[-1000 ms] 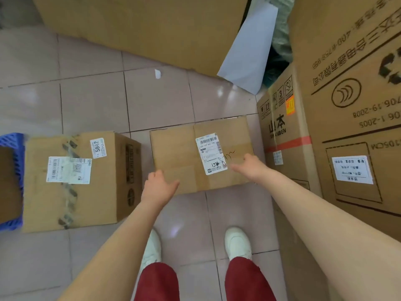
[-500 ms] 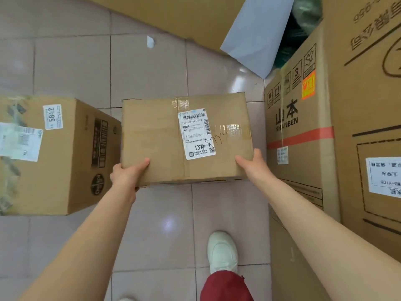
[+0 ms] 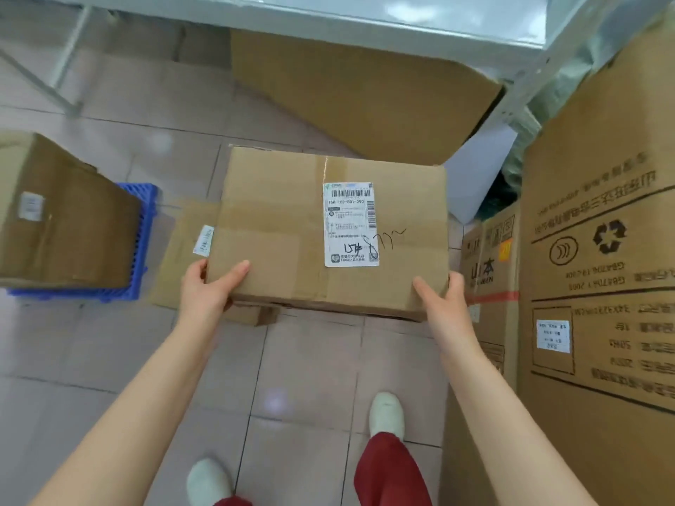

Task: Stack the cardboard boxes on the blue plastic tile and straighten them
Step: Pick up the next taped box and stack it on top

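A person holds a cardboard box (image 3: 292, 228) in front of them with both bare hands, and it sits clear of the tiled floor (image 3: 314, 367). The left hand (image 3: 208, 286) clasps the near left corner — thumb lying flat on the top face, the other fingers wrapped around the edge and out of sight. The right hand (image 3: 440, 297) presses against the near right corner with the fingers extended along the side, the thumb up on the top edge. On top of the box there is a white shipping label (image 3: 350, 223) with barcodes, handwritten marks beside it, and a strip of clear tape running across the lid. Directly below and to the left of the held box, partly hidden by it, a second cardboard box (image 3: 182, 250) rests on the floor; a small white sticker shows on its top. Further left lies the blue plastic tile (image 3: 140, 246), with another cardboard box (image 3: 65, 220) standing on it — that box covers most of the tile, leaving the right and near edges exposed. To the right stand tall printed cartons (image 3: 599, 286) with a recycling symbol and an orange band on the smaller one. A large flattened cardboard sheet (image 3: 358, 93) leans at the back beneath a pale metal shelf (image 3: 401, 20). White shoes and red trousers show at the bottom.
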